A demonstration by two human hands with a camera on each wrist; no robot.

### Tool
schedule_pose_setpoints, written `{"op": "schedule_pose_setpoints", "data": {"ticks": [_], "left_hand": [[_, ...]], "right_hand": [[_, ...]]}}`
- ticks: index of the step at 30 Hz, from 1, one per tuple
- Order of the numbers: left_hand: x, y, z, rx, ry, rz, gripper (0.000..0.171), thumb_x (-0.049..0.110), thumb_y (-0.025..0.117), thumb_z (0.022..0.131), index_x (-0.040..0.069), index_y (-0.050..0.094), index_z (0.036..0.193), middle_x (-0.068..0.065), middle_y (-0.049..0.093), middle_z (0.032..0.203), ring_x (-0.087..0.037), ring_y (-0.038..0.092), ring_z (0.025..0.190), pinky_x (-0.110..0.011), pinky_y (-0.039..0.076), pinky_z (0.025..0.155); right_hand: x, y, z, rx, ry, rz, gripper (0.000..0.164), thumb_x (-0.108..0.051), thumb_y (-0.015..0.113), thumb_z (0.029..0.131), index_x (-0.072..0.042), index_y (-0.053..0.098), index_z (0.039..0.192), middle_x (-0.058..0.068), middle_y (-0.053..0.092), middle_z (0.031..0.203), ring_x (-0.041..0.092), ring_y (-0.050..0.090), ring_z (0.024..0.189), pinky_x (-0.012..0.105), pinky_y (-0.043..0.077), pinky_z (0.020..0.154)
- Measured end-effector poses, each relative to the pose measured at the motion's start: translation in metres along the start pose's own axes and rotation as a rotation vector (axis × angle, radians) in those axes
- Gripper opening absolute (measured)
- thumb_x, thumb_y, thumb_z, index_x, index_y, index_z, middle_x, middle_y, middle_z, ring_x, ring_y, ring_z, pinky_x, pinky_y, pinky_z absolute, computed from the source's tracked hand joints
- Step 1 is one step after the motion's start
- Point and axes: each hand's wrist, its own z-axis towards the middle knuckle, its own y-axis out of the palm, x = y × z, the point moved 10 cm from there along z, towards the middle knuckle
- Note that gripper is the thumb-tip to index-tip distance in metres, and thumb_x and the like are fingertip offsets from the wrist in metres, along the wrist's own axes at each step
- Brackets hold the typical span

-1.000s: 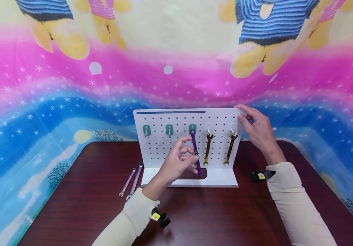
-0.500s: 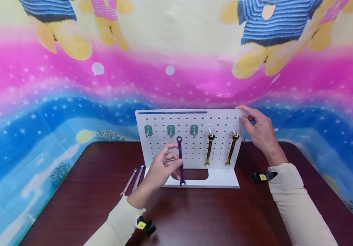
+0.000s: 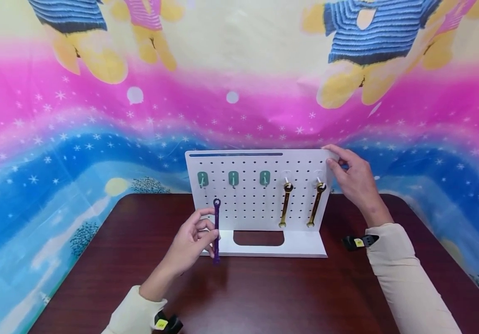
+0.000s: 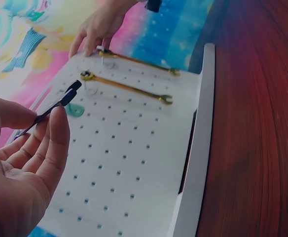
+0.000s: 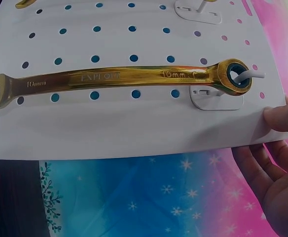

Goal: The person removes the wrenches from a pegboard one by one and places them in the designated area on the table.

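The upright pegboard (image 3: 256,199) has its right edge pinched by the right hand (image 3: 356,181). The left hand (image 3: 191,241) has moved down and leftward from the third green-backed hook (image 3: 265,178), pinching the purple wrench (image 3: 216,218) before the board's lower left; the wrench is thus unhung. Board: white, smooth, perforated. Gold wrenches (image 3: 286,204): glossy, slender, hung by their rings.
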Motion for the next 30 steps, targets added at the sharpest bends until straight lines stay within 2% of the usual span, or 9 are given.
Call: {"op": "schedule_pose_setpoints", "data": {"ticks": [6,9,14,21,25,30], "left_hand": [[0.002,-0.019,-0.012,0.015,0.011,0.059,0.044,0.000,0.065,0.100,0.002,0.048,0.141,-0.018,0.061,0.089,-0.024,0.063,0.062,-0.043,0.060,0.055],[0.001,-0.029,-0.017,0.020,0.011,0.095,0.042,-0.001,0.063,0.100,-0.001,0.048,0.140,-0.018,0.061,0.088,-0.028,0.061,0.058,-0.038,0.057,0.050],[-0.006,-0.042,-0.023,0.018,-0.035,0.157,0.038,0.001,0.063,0.101,-0.002,0.051,0.137,-0.020,0.060,0.088,-0.033,0.055,0.054,-0.031,0.050,0.046],[-0.018,-0.056,-0.027,-0.028,-0.111,0.249,0.035,0.003,0.064,0.100,-0.001,0.053,0.133,-0.023,0.060,0.087,-0.034,0.054,0.054,-0.037,0.052,0.046],[-0.029,-0.067,-0.028,-0.025,-0.157,0.293,0.035,0.000,0.062,0.100,-0.002,0.052,0.134,-0.025,0.058,0.087,-0.028,0.053,0.053,-0.035,0.051,0.044],[-0.041,-0.083,-0.028,-0.003,-0.191,0.347,0.034,-0.003,0.061,0.099,-0.003,0.053,0.132,-0.019,0.057,0.083,-0.018,0.049,0.050,-0.036,0.050,0.044]], "right_hand": [[0.001,0.000,0.000,0.001,-0.003,-0.001,0.039,-0.018,0.059,0.106,-0.017,0.061,0.145,0.013,0.061,0.117,0.027,0.058,0.101,0.021,0.045,0.071],[0.002,0.000,0.000,0.004,-0.002,-0.005,0.039,-0.018,0.059,0.106,-0.018,0.061,0.145,0.013,0.061,0.116,0.027,0.057,0.100,0.022,0.044,0.070],[0.002,0.001,0.000,0.002,-0.003,0.000,0.039,-0.019,0.059,0.106,-0.018,0.061,0.145,0.013,0.061,0.116,0.026,0.056,0.100,0.022,0.045,0.071],[0.001,0.000,0.002,0.010,-0.015,0.003,0.038,-0.017,0.059,0.106,-0.017,0.061,0.145,0.013,0.061,0.114,0.024,0.054,0.097,0.022,0.044,0.071],[0.001,0.000,0.001,0.005,-0.009,-0.001,0.039,-0.018,0.058,0.107,-0.016,0.061,0.145,0.014,0.061,0.116,0.026,0.055,0.098,0.023,0.044,0.070],[0.001,0.000,0.000,-0.001,-0.001,-0.004,0.039,-0.018,0.058,0.107,-0.017,0.060,0.146,0.014,0.060,0.116,0.027,0.055,0.099,0.026,0.045,0.071]]}}
